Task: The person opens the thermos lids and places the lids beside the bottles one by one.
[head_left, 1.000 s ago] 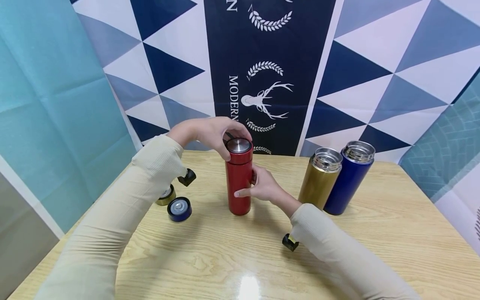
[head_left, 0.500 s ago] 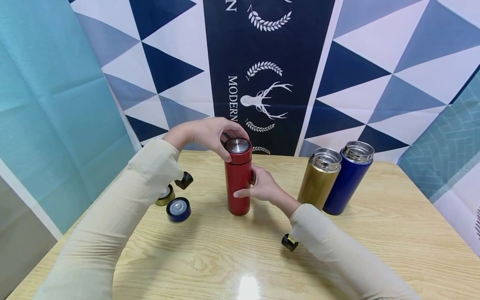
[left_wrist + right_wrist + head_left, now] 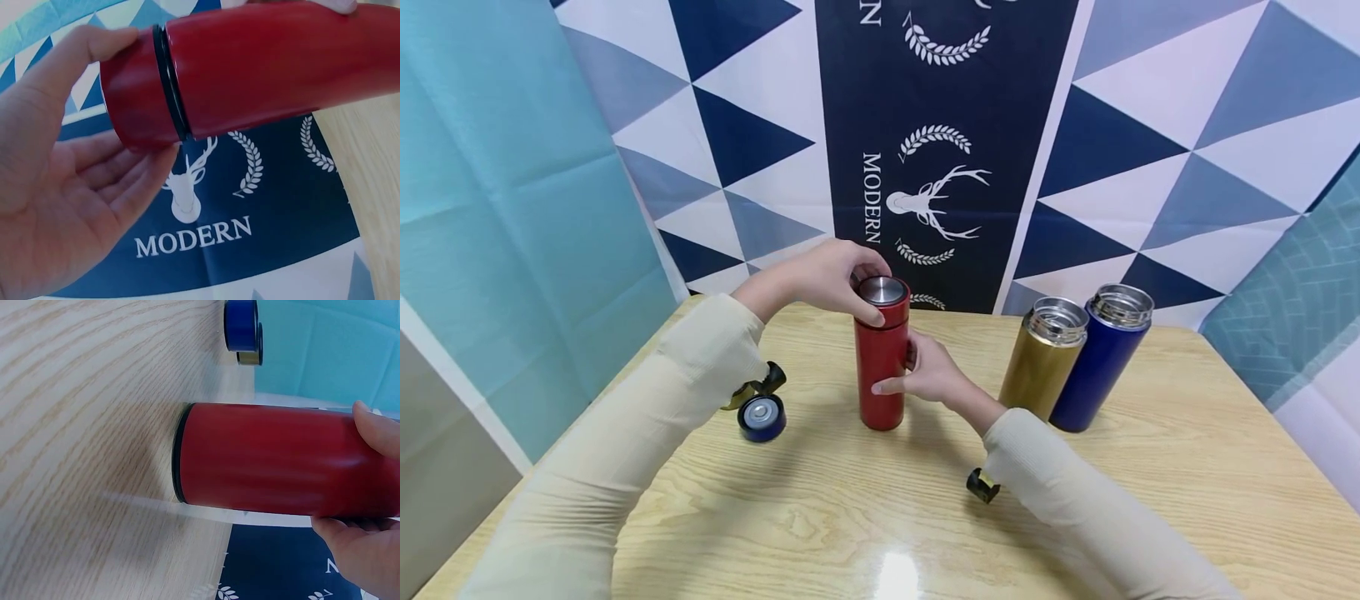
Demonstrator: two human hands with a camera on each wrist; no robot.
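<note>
A red thermos (image 3: pixel 878 367) stands upright on the table in the head view. Its red lid (image 3: pixel 134 94) has a steel top and sits on the body, with a dark ring between the two in the left wrist view. My left hand (image 3: pixel 827 277) grips the lid from above, thumb at the front and fingers behind. Around the thermos body, my right hand (image 3: pixel 936 372) holds on at mid-height, from the right. The right wrist view shows the thermos's dark base (image 3: pixel 180 453) against the tabletop.
On the right, a gold thermos (image 3: pixel 1037 367) and a blue thermos (image 3: pixel 1096 362) stand side by side without lids. A blue lid (image 3: pixel 762 419) and a gold lid (image 3: pixel 737 398), partly hidden by my left wrist, lie on the left. A patterned backdrop (image 3: pixel 940 108) hangs behind the table.
My left hand has turned around the lid, its thumb sliding right across the front and its wrist dropping, covering more of the gold lid. The right hand and thermos stay put.
</note>
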